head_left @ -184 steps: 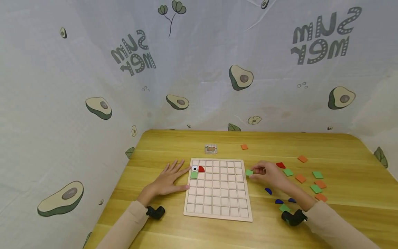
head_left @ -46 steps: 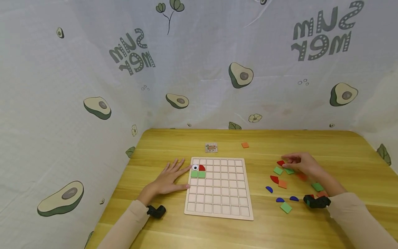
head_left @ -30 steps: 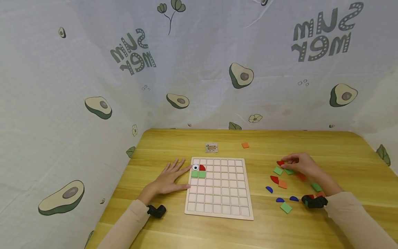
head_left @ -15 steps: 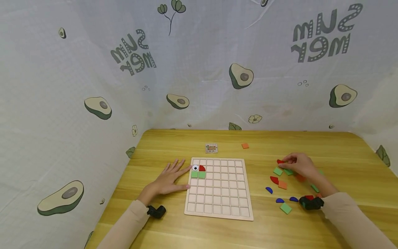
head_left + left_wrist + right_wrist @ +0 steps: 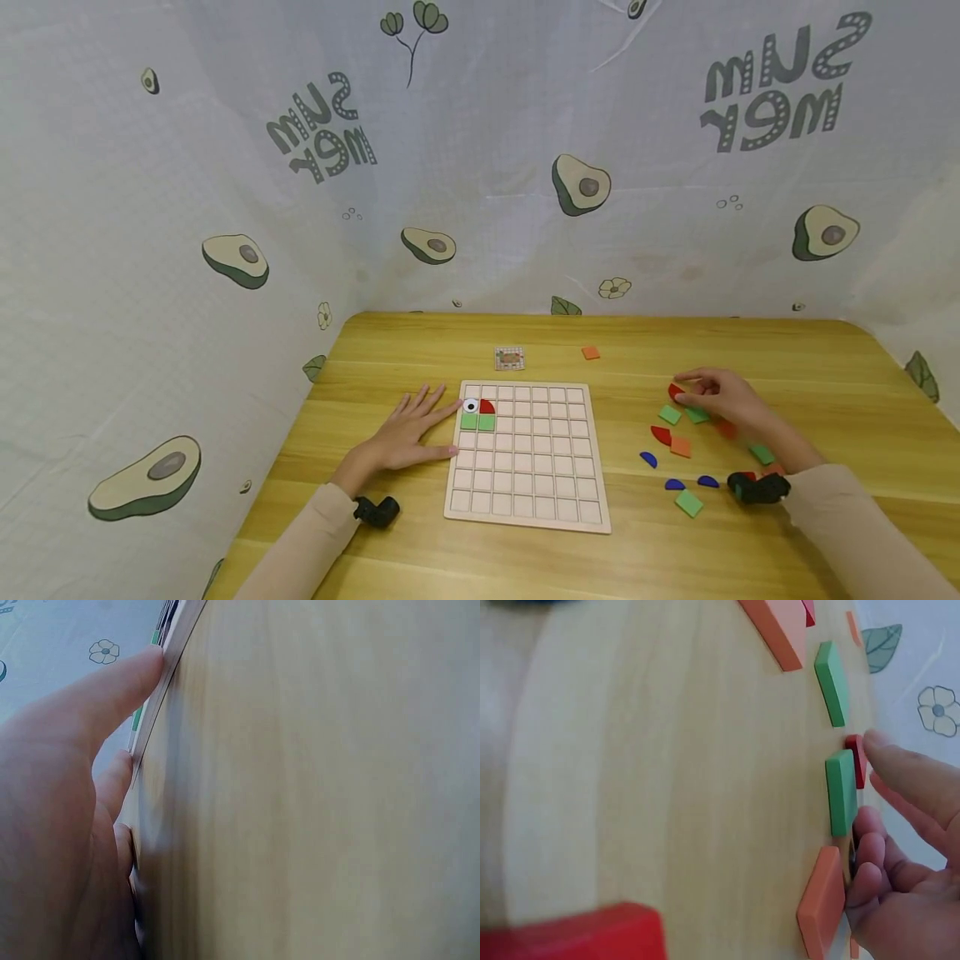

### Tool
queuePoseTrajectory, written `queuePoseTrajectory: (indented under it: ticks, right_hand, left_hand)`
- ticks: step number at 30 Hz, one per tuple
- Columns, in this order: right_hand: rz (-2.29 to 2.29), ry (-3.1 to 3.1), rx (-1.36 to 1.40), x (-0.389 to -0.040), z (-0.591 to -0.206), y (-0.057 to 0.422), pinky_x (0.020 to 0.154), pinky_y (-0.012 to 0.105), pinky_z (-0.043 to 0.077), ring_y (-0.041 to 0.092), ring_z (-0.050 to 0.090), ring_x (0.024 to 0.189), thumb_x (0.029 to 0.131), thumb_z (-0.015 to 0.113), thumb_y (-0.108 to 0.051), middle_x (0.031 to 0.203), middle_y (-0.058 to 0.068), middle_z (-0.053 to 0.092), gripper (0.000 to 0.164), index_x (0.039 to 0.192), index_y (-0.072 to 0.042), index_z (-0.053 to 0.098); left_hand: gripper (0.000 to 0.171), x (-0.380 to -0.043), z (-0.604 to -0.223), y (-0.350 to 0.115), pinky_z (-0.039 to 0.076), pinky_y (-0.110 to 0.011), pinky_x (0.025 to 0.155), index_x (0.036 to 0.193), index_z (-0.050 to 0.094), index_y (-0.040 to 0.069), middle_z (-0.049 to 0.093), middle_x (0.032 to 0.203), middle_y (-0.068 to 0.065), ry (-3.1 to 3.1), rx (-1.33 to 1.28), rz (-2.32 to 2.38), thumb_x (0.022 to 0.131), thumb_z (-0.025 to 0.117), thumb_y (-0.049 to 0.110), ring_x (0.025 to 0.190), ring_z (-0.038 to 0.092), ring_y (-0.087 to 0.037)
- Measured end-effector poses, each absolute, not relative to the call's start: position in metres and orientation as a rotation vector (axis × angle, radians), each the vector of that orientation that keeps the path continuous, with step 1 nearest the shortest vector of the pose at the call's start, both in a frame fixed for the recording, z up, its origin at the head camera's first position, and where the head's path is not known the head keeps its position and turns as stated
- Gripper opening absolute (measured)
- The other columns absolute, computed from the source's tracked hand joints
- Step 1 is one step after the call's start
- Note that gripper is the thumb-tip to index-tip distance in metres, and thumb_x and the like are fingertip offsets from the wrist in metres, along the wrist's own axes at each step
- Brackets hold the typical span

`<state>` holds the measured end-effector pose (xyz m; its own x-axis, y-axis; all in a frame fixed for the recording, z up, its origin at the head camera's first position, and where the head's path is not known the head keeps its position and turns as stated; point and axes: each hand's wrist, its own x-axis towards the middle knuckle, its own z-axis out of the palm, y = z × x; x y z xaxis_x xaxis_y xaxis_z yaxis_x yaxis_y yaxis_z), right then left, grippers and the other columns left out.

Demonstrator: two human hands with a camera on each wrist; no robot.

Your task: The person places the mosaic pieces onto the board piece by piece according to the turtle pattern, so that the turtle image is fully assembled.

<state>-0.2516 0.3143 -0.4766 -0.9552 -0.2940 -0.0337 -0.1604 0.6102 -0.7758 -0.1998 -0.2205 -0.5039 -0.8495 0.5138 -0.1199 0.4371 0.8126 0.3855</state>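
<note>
A pale wooden grid board point(image 5: 525, 481) lies on the table. My left hand point(image 5: 405, 437) rests flat beside it with fingers spread, thumb and index fingertip touching its left edge. In the upper-left cells sit a round eye tile point(image 5: 470, 406), a red quarter-circle tile point(image 5: 487, 407) and two green square tiles point(image 5: 477, 422). Over the loose pieces at the right, my right hand point(image 5: 726, 398) holds another red quarter-circle tile point(image 5: 675, 392) between thumb and fingers. That red tile point(image 5: 858, 761) is partly behind a green square tile point(image 5: 841, 791) in the right wrist view.
Around the right hand lie green squares point(image 5: 670, 414), orange squares point(image 5: 680, 447), a red quarter-circle point(image 5: 661, 435) and several blue half-circles point(image 5: 675, 484). Behind the board are a small picture card point(image 5: 509, 358) and an orange square point(image 5: 591, 352). A printed curtain borders the table.
The green square that my right hand held earlier now sits on the board. My right hand has moved right to the loose pieces, where the red quarter-circle has turned slightly. My left hand stays put.
</note>
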Motion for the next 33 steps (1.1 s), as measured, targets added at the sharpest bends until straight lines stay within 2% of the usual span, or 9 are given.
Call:
queuePoseTrajectory:
  ticks: [6, 12, 33]
  right_hand:
    - [-1.277, 2.585, -0.495, -0.254, -0.473, 0.317, 0.056, 0.026, 0.039, 0.014, 0.043, 0.068, 0.096, 0.066, -0.007, 0.088, 0.010, 0.055, 0.045, 0.131, 0.018, 0.052]
    - [-1.268, 2.565, -0.501, -0.255, -0.471, 0.315, 0.056, 0.026, 0.038, 0.015, 0.041, 0.068, 0.096, 0.065, -0.003, 0.085, 0.009, 0.052, 0.043, 0.130, 0.020, 0.052]
    - [-1.160, 2.773, -0.465, -0.253, -0.480, 0.310, 0.056, 0.027, 0.035, 0.014, 0.042, 0.065, 0.092, 0.074, -0.013, 0.078, 0.006, 0.051, 0.037, 0.118, 0.012, 0.064]
  left_hand:
    - [0.082, -0.199, -0.502, -0.220, -0.005, -0.054, 0.119, 0.160, 0.018, 0.035, -0.001, 0.167, -0.003, 2.777, 0.736, 0.521, 0.093, 0.048, 0.071, 0.151, -0.007, -0.028]
    - [0.082, -0.198, -0.502, -0.220, -0.005, -0.054, 0.118, 0.160, 0.017, 0.034, -0.001, 0.166, -0.004, 2.763, 0.737, 0.534, 0.093, 0.048, 0.070, 0.151, -0.008, -0.028]
    - [0.082, -0.197, -0.500, -0.219, -0.005, -0.056, 0.118, 0.160, 0.019, 0.032, -0.001, 0.166, -0.005, 2.769, 0.748, 0.535, 0.093, 0.048, 0.070, 0.151, -0.007, -0.030]
